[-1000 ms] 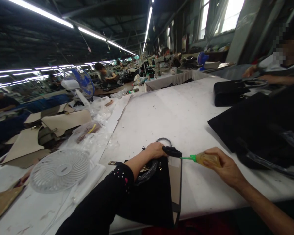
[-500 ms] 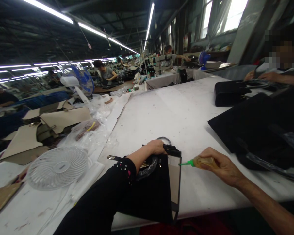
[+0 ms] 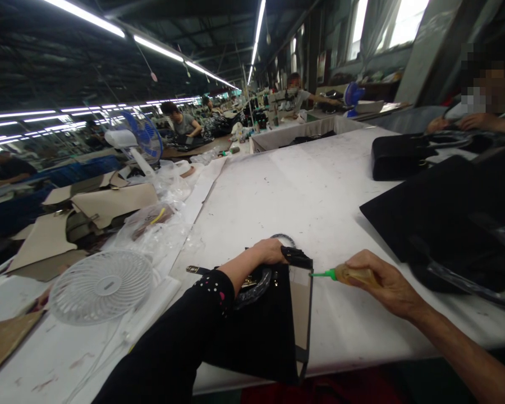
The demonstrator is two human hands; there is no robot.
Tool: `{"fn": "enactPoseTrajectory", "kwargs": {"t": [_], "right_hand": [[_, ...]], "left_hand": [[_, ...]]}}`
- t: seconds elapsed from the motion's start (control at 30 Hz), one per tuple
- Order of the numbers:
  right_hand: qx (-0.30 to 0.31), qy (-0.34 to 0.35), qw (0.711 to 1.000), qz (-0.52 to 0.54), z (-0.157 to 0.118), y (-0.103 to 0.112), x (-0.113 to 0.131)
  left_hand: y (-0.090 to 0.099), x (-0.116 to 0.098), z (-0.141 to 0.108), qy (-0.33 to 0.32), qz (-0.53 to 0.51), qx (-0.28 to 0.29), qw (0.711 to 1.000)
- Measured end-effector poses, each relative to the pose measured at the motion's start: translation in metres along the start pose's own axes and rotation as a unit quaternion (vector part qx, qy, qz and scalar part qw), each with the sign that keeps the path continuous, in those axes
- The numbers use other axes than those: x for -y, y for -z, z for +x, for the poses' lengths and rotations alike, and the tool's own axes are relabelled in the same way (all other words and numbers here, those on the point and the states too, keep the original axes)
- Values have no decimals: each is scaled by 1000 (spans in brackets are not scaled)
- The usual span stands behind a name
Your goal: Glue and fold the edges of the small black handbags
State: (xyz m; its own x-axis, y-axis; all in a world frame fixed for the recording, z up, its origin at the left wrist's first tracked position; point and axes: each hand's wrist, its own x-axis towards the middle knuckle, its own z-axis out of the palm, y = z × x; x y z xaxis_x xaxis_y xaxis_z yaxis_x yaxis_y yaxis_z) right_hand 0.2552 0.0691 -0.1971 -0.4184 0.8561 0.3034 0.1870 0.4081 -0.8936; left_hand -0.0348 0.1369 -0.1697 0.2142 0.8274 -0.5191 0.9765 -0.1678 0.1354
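A black handbag (image 3: 252, 331) lies on the white table right in front of me, its open side panel showing a beige inner face (image 3: 301, 306). My left hand (image 3: 271, 251) is closed on the bag's gathered black top edge, its fingertips partly hidden. A plastic-wrapped handle (image 3: 255, 292) and gold hardware sit under my left wrist. In my right hand (image 3: 381, 280) is a glue bottle (image 3: 356, 276) of yellowish liquid, held sideways. Its thin green nozzle (image 3: 324, 274) points left, with the tip at the panel's right edge; whether it touches I cannot tell.
A white fan (image 3: 103, 286) lies at the left, near beige bag pieces (image 3: 113, 202) and clear plastic wrap (image 3: 172, 185). Black bags (image 3: 398, 157) and a large black piece (image 3: 437, 213) lie on the right, where a co-worker's hands (image 3: 473, 120) are busy. The white table (image 3: 269, 196) stretches ahead.
The bottle's nozzle tip has moved slightly up along the panel's right edge. My left hand keeps its hold on the bag. The whole view has shifted a little.
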Motion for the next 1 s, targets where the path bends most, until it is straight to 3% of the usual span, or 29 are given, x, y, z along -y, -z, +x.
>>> {"fn": "enactPoseTrajectory", "kwargs": {"t": [0.07,0.2,0.37,0.67,0.8,0.93,1.0], "right_hand": [[20,1,1000,1,0,0,-2],[-25,18,1000,-7,3,0,-1],[15,-9,1000,-20,10,3,5],[-11,-22,999,-23,12,4,0],[49,-10,999,-16,8,1,4],[27,26,999,-1,-1,-3,5],[56,22,998,7,-6,-3,4]], "left_hand": [[1,-1,0,-2,-1,2,1000],[1,-1,0,0,-2,4,1000],[1,-1,-1,-1,-4,2,1000],[0,-1,-3,6,-8,-2,1000],[0,0,-1,0,-9,0,1000],[-5,4,3,-4,-14,-3,1000],[-7,6,6,-5,-16,-5,1000]]}}
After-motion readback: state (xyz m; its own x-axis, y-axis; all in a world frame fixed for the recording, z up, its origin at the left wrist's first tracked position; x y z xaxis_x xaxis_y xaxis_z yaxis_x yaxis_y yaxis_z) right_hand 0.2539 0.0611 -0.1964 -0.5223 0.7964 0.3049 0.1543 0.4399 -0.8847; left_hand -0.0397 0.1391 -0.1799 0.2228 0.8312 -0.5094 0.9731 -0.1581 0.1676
